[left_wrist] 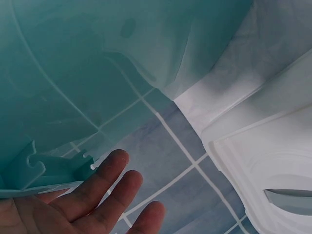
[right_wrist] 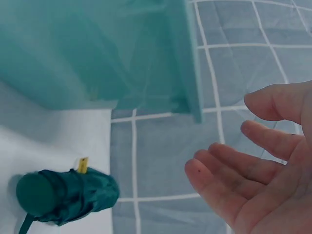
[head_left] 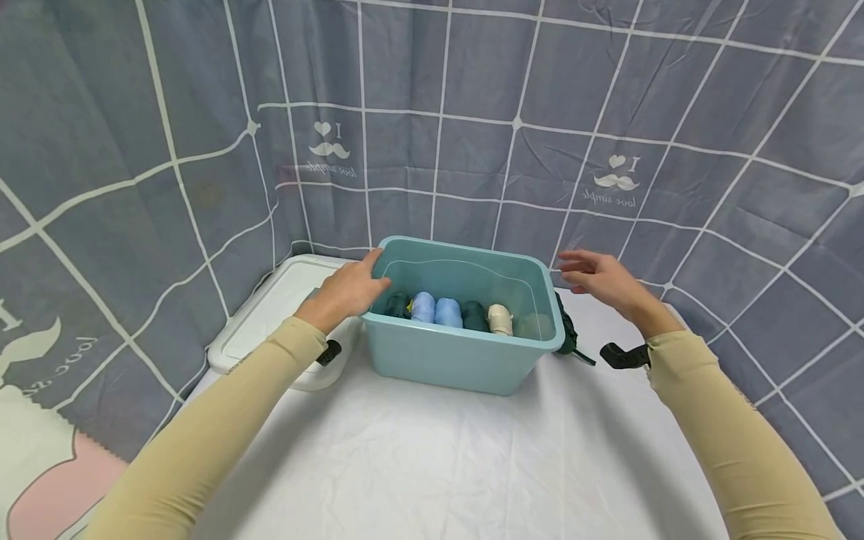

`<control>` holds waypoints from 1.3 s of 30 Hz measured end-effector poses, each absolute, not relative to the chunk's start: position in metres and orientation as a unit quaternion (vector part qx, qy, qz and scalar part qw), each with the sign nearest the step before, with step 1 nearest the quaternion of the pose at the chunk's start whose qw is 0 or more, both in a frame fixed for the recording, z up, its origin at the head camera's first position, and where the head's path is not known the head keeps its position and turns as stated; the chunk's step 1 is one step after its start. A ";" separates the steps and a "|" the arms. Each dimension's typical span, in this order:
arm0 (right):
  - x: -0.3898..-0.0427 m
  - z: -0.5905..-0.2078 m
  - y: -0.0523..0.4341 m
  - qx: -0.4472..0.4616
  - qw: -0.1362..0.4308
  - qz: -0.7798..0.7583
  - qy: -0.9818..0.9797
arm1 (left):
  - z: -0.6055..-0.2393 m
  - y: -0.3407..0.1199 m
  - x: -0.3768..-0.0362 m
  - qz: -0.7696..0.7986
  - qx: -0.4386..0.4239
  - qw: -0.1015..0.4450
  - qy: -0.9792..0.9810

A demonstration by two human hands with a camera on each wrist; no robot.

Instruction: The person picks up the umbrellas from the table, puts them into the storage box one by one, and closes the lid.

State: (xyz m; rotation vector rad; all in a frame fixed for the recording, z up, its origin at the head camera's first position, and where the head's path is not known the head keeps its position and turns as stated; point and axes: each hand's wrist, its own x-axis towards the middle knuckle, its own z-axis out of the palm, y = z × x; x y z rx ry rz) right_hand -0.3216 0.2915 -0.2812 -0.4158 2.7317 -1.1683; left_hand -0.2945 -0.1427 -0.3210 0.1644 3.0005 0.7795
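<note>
A teal plastic bin [head_left: 439, 356] stands upright on the white table, its top uncovered. Inside, in a row, are rolled bundles that look like folded umbrellas: dark green [head_left: 397, 304], light blue [head_left: 423, 307], another light blue [head_left: 448, 313], dark green [head_left: 475, 316] and cream [head_left: 500, 319]. My left hand [head_left: 347, 291] is at the bin's left rim; its fingers extend outside below the rim in the left wrist view. Apart from the bin's right side, my right hand [head_left: 601, 281] hangs with loose fingers and holds nothing. Below it lies a dark green folded umbrella [right_wrist: 73, 195] with a strap and yellow tag.
A white lid [head_left: 277, 300] with a grey latch [left_wrist: 292, 201] lies left of the bin, under my left forearm. Grey checked cloth [head_left: 472, 165] hangs close behind and on both sides of the white tabletop [head_left: 439, 457].
</note>
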 end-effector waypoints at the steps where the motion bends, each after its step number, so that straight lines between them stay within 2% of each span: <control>1: -0.323 -0.284 0.293 -0.134 0.069 -0.386 0.910 | -0.321 -0.143 -0.294 0.252 0.053 0.018 0.966; 30: -0.354 -0.359 0.319 -0.081 0.031 -0.394 0.915 | -0.322 -0.143 -0.294 0.255 0.050 0.015 0.966; 39: -0.360 -0.373 0.317 -0.062 0.044 -0.407 0.910 | -0.322 -0.142 -0.294 0.252 0.048 0.013 0.966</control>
